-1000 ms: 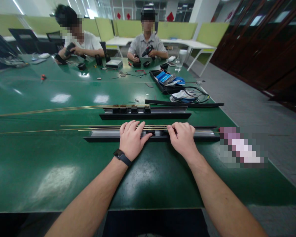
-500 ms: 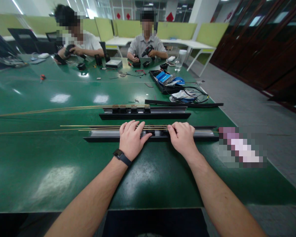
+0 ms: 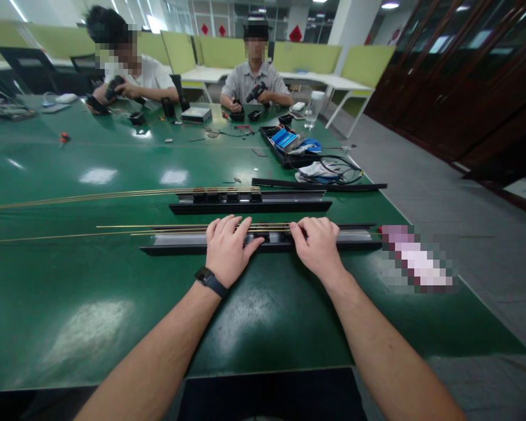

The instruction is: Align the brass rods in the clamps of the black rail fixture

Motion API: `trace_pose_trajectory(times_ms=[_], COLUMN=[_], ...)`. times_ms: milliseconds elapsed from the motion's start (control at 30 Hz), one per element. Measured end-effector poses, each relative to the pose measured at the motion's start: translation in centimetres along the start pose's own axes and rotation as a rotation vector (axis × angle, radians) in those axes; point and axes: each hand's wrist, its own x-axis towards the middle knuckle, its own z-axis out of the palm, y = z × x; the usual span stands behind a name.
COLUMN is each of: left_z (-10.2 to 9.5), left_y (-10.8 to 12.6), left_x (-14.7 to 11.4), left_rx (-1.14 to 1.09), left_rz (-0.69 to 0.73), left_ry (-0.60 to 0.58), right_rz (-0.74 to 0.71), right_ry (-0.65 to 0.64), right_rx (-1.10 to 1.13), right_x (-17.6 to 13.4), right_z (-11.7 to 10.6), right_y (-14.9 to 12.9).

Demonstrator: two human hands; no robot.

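Two bare hands at one black-edged metal channel (image 3: pixel 179 241); I watch from the head camera. Left hand (image 3: pixel 230 245): palm down, fingers laid over the thin brass-coloured rods (image 3: pixel 135 226), thumb spread away toward the right hand. Right hand (image 3: pixel 316 245): fingers curled, thumb tip at the rods; far-side fingertips hidden, so I cannot tell whether it pinches them.

Position of rods: along the channel, passing beneath the left fingers and reaching left beyond the channel's end; one leaves view. Dark blocks (image 3: pixel 262 238) sit in the channel between the hands.

Edges: channel overhangs both hands sideways. Its right end lies just beside a pixelated purplish item (image 3: pixel 414 257), near the right table edge. Beyond the hands, a second channel (image 3: pixel 249 207) runs roughly parallel, rods across its left part; a black strip (image 3: pixel 319 185) lies behind it.

Room: green tabletop (image 3: pixel 263 327) extends from both wrists to the near edge, and widely left of the left hand.
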Motion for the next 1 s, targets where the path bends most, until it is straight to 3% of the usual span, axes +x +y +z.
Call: trace_pose_trajectory(times_ms=[1000], left_z=[0.17], left_y=[-0.15], left_x=[-0.01], left_rx=[-0.004], left_rz=[0.009], left_ry=[0.013], right_rz=[0.018], right_ry=[-0.005], right_rx=[0.005], right_x=[-0.10], right_z=[-0.27], right_y=[-0.22])
